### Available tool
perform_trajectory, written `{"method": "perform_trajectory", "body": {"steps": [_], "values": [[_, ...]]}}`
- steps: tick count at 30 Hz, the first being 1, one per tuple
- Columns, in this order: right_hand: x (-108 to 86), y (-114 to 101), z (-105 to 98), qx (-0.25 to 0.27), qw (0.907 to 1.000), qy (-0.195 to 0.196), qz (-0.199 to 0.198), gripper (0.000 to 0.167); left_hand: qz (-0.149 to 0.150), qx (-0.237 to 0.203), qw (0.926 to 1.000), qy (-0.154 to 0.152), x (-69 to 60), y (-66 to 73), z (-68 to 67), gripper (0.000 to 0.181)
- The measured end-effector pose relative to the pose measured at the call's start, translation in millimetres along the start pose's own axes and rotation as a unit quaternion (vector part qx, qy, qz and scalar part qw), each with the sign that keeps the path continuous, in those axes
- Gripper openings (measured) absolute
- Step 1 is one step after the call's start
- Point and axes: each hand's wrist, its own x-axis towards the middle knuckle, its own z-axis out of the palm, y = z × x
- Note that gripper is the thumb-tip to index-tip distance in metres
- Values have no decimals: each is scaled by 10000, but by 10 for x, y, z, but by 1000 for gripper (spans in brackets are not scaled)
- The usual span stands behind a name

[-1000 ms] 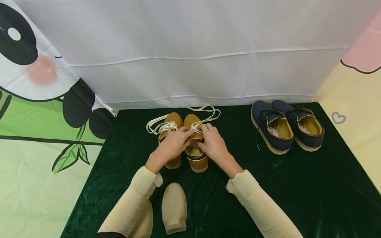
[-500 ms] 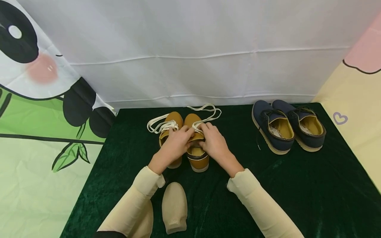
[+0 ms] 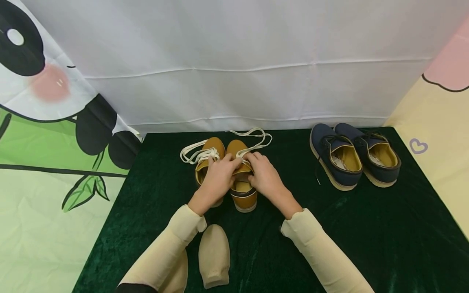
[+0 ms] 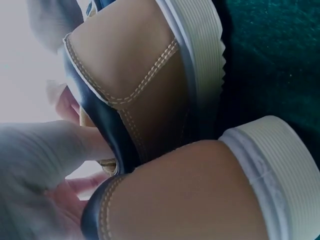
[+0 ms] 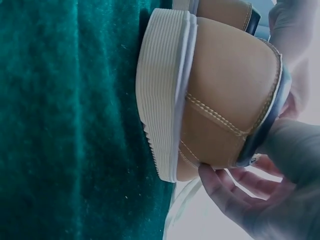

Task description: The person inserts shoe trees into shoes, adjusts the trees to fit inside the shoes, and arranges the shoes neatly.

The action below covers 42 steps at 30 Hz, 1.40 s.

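A pair of tan lace-up shoes with white laces stands side by side on dark green cloth, toes pointing away. My left hand (image 3: pixel 216 175) reaches over the left shoe (image 3: pixel 213 144) to the right shoe (image 3: pixel 244 201), gripping it by the inner side of its lacing. From the other side my right hand (image 3: pixel 266 175) holds that shoe's outer edge, thumb at the opening and fingers against the outer side (image 5: pixel 220 145). The loose white lace (image 3: pixel 261 138) loops beyond the right toe. In the left wrist view the left fingertips are hidden behind the dark collar (image 4: pixel 102 120).
Navy lace-up shoes (image 3: pixel 335 158) stand together at the back right. A beige shoe-shaped form (image 3: pixel 214 256) lies nearer me, with a similar beige piece (image 3: pixel 177 272) partly under my left sleeve. A white cloth backdrop (image 3: pixel 234 93) rises behind the table.
My left hand has shifted slightly to the right, and the right shoe's opening shows a little more between the hands. The right hand stays nearly in place; the shoes have not moved.
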Motion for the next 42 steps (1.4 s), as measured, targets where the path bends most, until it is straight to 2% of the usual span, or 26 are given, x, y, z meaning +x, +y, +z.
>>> {"method": "perform_trajectory", "body": {"steps": [5, 9, 14, 17, 22, 26, 30, 32, 36, 42], "values": [[-23, 3, 38, 195, 9995, 228, 82, 49, -86, -26, 10000, 22, -19, 9, 13, 35], [-33, 41, 68, 473, 9980, 402, 115, 51, -86, -20, 9999, 100, -30, -2, 14, 29], [-47, 91, 80, 758, 9963, 406, 40, 49, -63, 31, 9999, 84, -79, -28, -24, 24], [-78, 107, 74, 911, 9952, 356, 19, 45, -19, 81, 9999, 82, -160, -43, -98, 26], [-193, 147, 10, 1069, 9939, 265, 109, 38, 126, 324, 9992, 198, -401, -49, -244, 37], [-307, 212, -103, 910, 9954, 192, 239, 33, 226, 555, 9971, 467, -625, -13, -341, 35], [-415, 281, -240, 746, 9963, 318, 279, 29, 127, 379, 9981, 464, -851, 35, -423, 30], [-466, 314, -305, 692, 9963, 403, 302, 28, 10, 309, 9989, 361, -971, 51, -448, 29], [-569, 375, -416, 596, 9961, 520, 387, 27, -436, 233, 9987, 104, -1234, 54, -474, 32], [-737, 480, -561, 325, 9956, 694, 543, 27, -1194, 71, 9928, -108, -1606, 99, -482, 33]]}}
